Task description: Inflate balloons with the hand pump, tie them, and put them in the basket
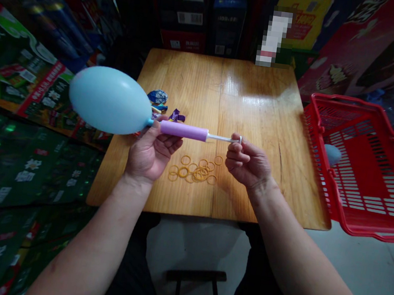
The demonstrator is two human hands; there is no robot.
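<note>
A purple hand-held balloon pump (183, 131) lies level between my hands above the table. My left hand (150, 153) is closed at its nozzle end, the thumb pressing the neck of an inflated light blue balloon (110, 101) against it. The fingers of my right hand (248, 161) are wrapped round the handle at the end of the pump's white rod, which is partly drawn out. Beneath the pump, several tan rubber bands (199, 171) are spread on the wooden table. Behind my left hand lie uninflated balloons, one blue patterned (158, 96) and one purple (177, 115).
The wooden table (256, 107) stands in front of me. At its right is a red plastic basket (339, 224) with a light blue balloon (332, 155) inside. Green drink cases (27, 168) crowd the left side, and stacked boxes (228, 21) line the back. A dark stool (196, 276) shows below.
</note>
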